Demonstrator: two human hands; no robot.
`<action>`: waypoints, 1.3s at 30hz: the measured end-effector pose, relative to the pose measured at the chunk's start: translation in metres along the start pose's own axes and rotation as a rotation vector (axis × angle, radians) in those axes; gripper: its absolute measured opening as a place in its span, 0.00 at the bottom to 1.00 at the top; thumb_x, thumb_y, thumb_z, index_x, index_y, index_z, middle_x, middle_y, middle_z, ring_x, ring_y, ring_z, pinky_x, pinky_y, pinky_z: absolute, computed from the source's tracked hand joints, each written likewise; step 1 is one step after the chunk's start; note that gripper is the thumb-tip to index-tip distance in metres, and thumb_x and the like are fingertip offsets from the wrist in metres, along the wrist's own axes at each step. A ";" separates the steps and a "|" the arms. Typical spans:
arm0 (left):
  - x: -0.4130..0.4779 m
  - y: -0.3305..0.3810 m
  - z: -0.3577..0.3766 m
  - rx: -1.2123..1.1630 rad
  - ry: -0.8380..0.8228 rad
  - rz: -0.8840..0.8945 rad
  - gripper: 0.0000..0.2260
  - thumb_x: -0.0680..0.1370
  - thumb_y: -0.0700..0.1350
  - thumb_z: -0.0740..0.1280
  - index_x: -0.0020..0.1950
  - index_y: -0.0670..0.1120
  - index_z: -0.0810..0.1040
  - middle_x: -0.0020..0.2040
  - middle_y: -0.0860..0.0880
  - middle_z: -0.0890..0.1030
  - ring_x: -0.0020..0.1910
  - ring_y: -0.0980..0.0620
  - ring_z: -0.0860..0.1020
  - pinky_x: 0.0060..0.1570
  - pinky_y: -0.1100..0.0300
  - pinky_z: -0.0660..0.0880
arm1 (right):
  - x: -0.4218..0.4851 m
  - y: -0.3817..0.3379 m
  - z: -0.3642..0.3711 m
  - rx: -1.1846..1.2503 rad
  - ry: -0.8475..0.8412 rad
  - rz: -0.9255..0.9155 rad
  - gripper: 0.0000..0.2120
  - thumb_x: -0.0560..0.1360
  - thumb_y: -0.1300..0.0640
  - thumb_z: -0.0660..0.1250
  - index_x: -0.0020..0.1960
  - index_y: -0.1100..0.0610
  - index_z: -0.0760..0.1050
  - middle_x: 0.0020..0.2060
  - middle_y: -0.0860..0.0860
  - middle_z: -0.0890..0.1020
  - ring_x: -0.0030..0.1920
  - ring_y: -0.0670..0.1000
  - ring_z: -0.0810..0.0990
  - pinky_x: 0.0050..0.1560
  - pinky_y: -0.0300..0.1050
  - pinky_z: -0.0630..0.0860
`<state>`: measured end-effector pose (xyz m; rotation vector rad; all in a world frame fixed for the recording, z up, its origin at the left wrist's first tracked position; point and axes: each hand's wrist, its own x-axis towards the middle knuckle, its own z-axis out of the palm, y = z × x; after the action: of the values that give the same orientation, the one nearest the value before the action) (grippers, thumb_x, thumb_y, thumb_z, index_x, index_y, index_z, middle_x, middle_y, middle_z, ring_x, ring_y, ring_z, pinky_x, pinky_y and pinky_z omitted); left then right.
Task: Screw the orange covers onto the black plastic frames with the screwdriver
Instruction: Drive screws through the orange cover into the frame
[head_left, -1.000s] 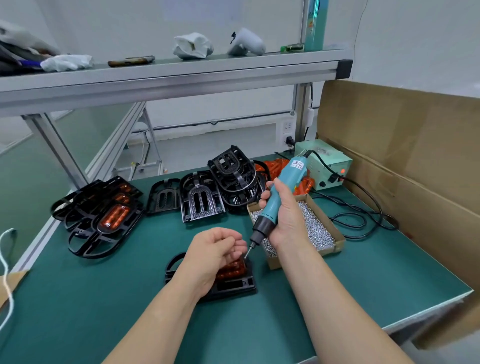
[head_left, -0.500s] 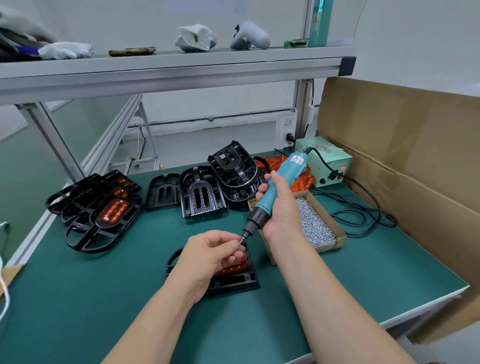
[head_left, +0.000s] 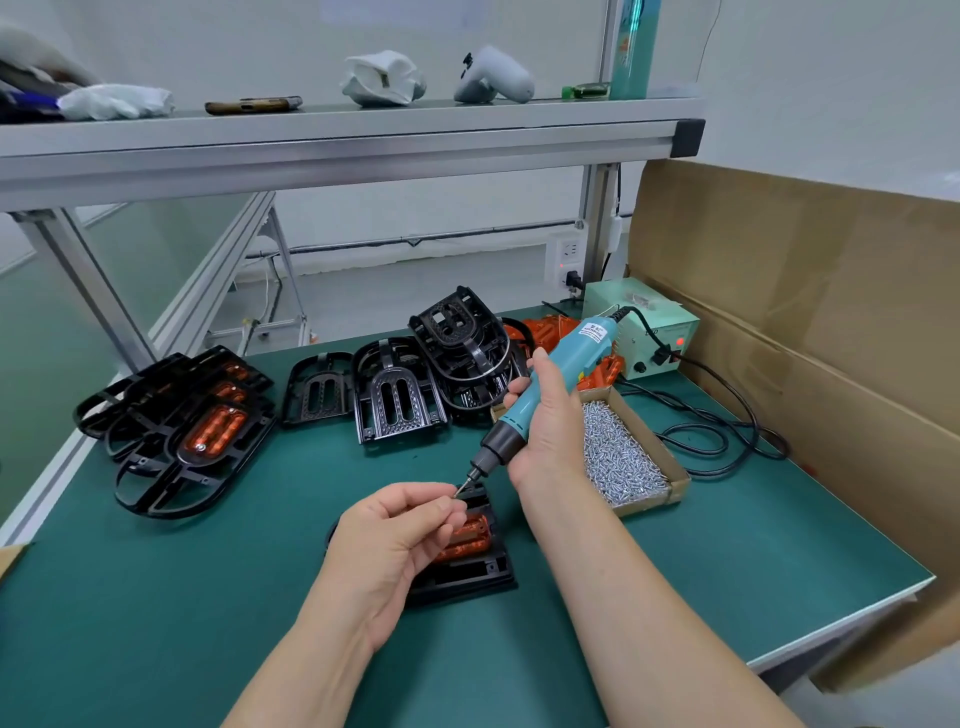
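Note:
My right hand (head_left: 548, 431) grips a teal electric screwdriver (head_left: 540, 395), tilted with its bit pointing down-left. My left hand (head_left: 400, 535) pinches a small screw (head_left: 456, 493) at the bit's tip. Below both hands lies a black plastic frame (head_left: 467, 571) with an orange cover (head_left: 470, 535) set in it, partly hidden by my left hand. A cardboard box of silver screws (head_left: 618, 457) sits to the right. Loose orange covers (head_left: 545, 332) are piled behind the bare black frames (head_left: 395, 395).
Frames with orange covers (head_left: 197, 431) are stacked at the left. A green power supply (head_left: 639, 327) stands at the back right, its black cable (head_left: 717, 431) looping over the green mat. A large cardboard sheet (head_left: 805, 322) lines the right side. A metal shelf (head_left: 337, 145) runs overhead.
The screwdriver tip has lifted off the frame. My left hand rose slightly and now holds a screw to the bit.

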<state>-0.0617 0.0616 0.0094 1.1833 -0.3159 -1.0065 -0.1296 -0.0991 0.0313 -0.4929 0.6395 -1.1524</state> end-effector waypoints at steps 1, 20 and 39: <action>0.000 -0.001 0.001 0.009 0.018 0.016 0.05 0.72 0.29 0.70 0.45 0.35 0.83 0.44 0.35 0.84 0.38 0.49 0.84 0.35 0.65 0.79 | 0.000 0.001 0.000 -0.007 0.006 -0.004 0.15 0.77 0.51 0.73 0.60 0.54 0.74 0.29 0.48 0.78 0.28 0.45 0.75 0.31 0.38 0.74; 0.008 -0.008 0.014 0.146 0.194 0.264 0.07 0.73 0.29 0.72 0.41 0.41 0.83 0.37 0.45 0.85 0.38 0.50 0.84 0.39 0.63 0.79 | 0.001 0.008 0.005 -0.049 0.140 -0.041 0.15 0.77 0.49 0.73 0.59 0.55 0.77 0.30 0.47 0.80 0.29 0.44 0.78 0.32 0.40 0.76; 0.010 -0.007 0.000 0.931 0.264 1.104 0.07 0.73 0.31 0.73 0.45 0.42 0.85 0.43 0.55 0.83 0.44 0.59 0.79 0.51 0.70 0.73 | 0.003 0.018 0.017 -0.031 0.250 0.032 0.13 0.77 0.53 0.71 0.59 0.56 0.76 0.27 0.47 0.81 0.26 0.42 0.80 0.27 0.36 0.75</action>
<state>-0.0590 0.0537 0.0006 1.6066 -1.1429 0.3382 -0.1051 -0.0950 0.0319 -0.3661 0.8789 -1.1855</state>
